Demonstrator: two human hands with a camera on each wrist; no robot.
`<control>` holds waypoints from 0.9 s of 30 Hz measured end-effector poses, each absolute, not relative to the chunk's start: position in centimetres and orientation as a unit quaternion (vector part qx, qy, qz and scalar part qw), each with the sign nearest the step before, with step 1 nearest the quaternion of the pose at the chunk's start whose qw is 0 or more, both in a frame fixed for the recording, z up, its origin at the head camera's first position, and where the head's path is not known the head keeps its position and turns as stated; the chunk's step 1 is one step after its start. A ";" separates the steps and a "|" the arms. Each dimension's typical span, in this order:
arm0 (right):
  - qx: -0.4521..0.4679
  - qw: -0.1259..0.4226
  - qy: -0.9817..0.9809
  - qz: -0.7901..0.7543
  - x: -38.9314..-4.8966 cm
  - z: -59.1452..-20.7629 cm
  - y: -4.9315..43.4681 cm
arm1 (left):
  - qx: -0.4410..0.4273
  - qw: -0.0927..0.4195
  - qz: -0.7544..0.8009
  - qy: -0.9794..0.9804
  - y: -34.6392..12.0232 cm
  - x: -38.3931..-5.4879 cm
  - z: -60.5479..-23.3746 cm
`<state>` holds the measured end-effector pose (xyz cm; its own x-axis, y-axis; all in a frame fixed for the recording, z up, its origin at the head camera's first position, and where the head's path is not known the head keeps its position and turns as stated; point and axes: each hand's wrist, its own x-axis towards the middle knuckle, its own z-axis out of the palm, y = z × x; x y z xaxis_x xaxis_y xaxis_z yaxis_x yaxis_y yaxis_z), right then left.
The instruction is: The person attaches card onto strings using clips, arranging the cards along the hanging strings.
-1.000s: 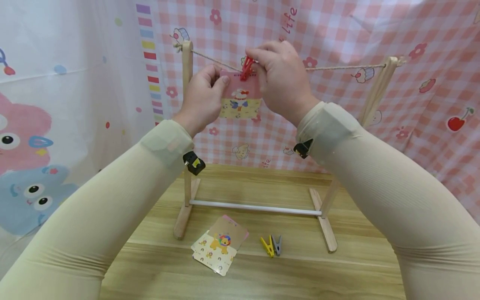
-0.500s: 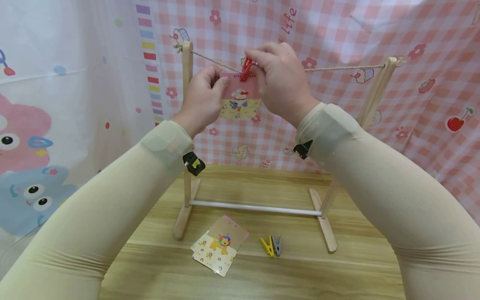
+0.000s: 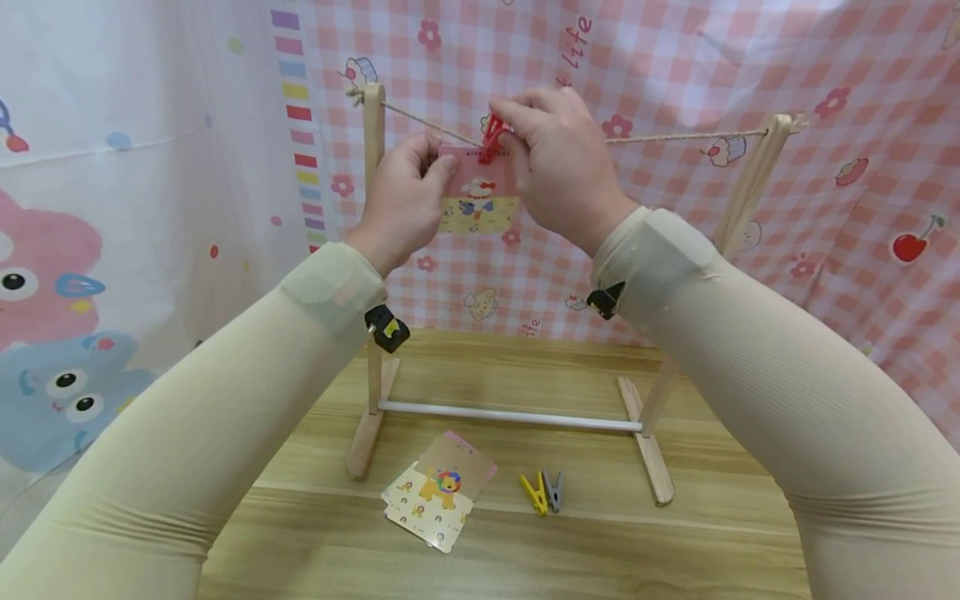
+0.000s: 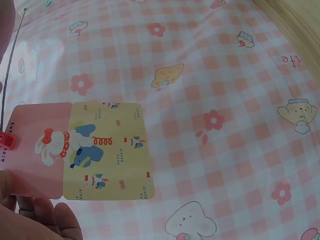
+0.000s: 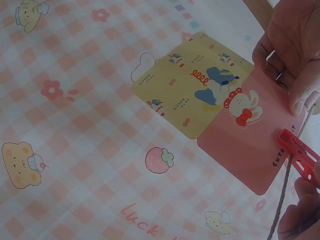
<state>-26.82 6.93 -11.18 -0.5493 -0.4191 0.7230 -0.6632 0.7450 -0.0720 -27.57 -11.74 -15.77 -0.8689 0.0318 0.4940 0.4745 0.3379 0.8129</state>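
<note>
A pink and yellow card [image 3: 480,187] with a rabbit picture hangs at the twine [image 3: 675,137]. My left hand [image 3: 405,196] pinches its upper left edge between thumb and fingers. At the card's top edge, a red clothespin [image 3: 491,137] sits over both card and twine. My right hand [image 3: 562,162] pinches that clothespin by its upper ends. In the right wrist view the clothespin's tip [image 5: 285,136] overlaps the printed lettering along the card's edge. The left wrist view shows the whole card face [image 4: 85,150], with the left fingertips [image 4: 65,220] below it.
Two wooden posts, left [image 3: 373,133] and right [image 3: 757,179], carry the twine; a white rod [image 3: 510,415] joins their feet. On the wooden table [image 3: 562,558] lie overlapping cards [image 3: 438,492], the top one with a lion, beside yellow [image 3: 535,493] and grey [image 3: 554,492] clothespins. A checked cloth [image 3: 480,292] hangs behind.
Both hands keep their hold. The right hand, the red clothespin and the card have shifted very slightly left; the hand also sits slightly lower. The things on the table have not moved.
</note>
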 end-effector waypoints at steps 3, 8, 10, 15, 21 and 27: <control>0.318 0.359 -0.861 0.171 -26.9 -11.2 7.0 | -0.159 0.201 -0.552 -0.793 -11.8 -27.6 -15.8; 0.325 0.363 -0.857 0.167 -26.9 -11.3 7.1 | -0.156 0.200 -0.557 -0.791 -11.7 -27.6 -15.7; 0.327 0.363 -0.856 0.166 -26.9 -11.3 7.1 | -0.155 0.200 -0.559 -0.790 -11.7 -27.5 -15.7; 0.331 0.369 -0.852 0.167 -27.0 -11.3 7.1 | -0.159 0.201 -0.566 -0.784 -11.7 -27.5 -15.6; 0.341 0.384 -0.843 0.158 -27.1 -11.3 7.1 | -0.165 0.204 -0.568 -0.780 -11.8 -27.5 -15.6; 0.343 0.393 -0.840 0.147 -27.1 -11.4 7.3 | -0.165 0.204 -0.567 -0.781 -11.8 -27.5 -15.5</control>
